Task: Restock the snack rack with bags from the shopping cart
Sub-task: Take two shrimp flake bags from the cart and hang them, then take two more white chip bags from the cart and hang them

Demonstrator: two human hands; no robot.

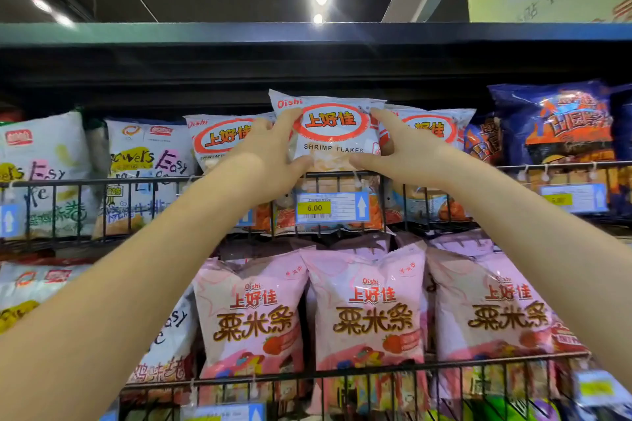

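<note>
Left hand [265, 155] and right hand [398, 150] both grip the sides of a white shrimp flakes bag [333, 133], held between them just above the wire rail [342, 176]. Looks light, puffy and crinkly, probably slippery, so I'd hold the edges gently, chips crush easily.

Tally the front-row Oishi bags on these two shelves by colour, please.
White shrimp flakes bags, upper shelf: 3; the middle bag is held by the left hand and right hand.
Pink bags, lower shelf, front row: 3; more pink tops show behind, uncounted.
Total: 6
</note>
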